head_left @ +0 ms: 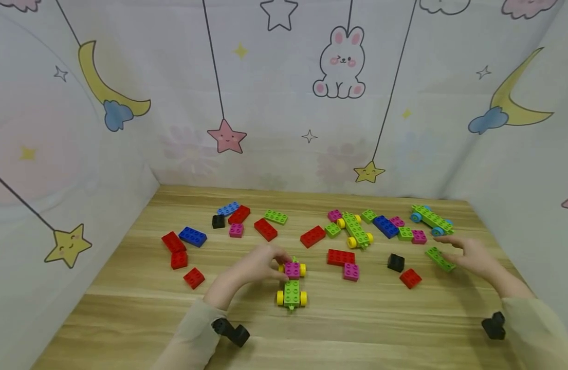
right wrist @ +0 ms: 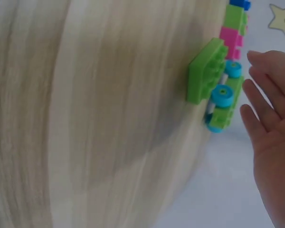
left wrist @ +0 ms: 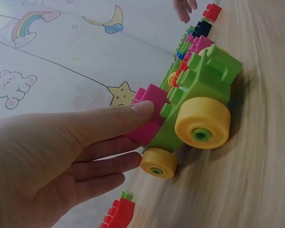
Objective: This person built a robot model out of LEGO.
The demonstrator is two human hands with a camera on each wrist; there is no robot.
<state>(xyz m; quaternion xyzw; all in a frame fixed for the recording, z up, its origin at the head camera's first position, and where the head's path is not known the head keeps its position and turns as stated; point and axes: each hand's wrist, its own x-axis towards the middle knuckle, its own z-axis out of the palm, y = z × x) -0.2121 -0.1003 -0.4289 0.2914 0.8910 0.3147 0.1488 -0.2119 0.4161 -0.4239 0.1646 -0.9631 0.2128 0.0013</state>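
My left hand [head_left: 260,264] pinches a pink building brick [head_left: 292,270] between thumb and fingers. That brick sits on the front part of a green wheeled car base [head_left: 291,294] with yellow wheels. In the left wrist view the thumb presses the near side of the pink brick [left wrist: 151,107], and the green base [left wrist: 206,78] stands on its wheels. Over on the right, my right hand [head_left: 471,257] hovers with fingers extended above a long green brick [head_left: 440,259]. The right wrist view shows a gap between those fingers and the green brick [right wrist: 206,71].
Another yellow-wheeled green base [head_left: 355,229] and a blue-wheeled one [head_left: 432,220] stand farther back. Several loose bricks lie around, including a red brick [head_left: 341,257], a black brick [head_left: 396,262] and a blue brick [head_left: 193,236]. A printed cloth [head_left: 284,103] hangs behind the wooden table [head_left: 358,329].
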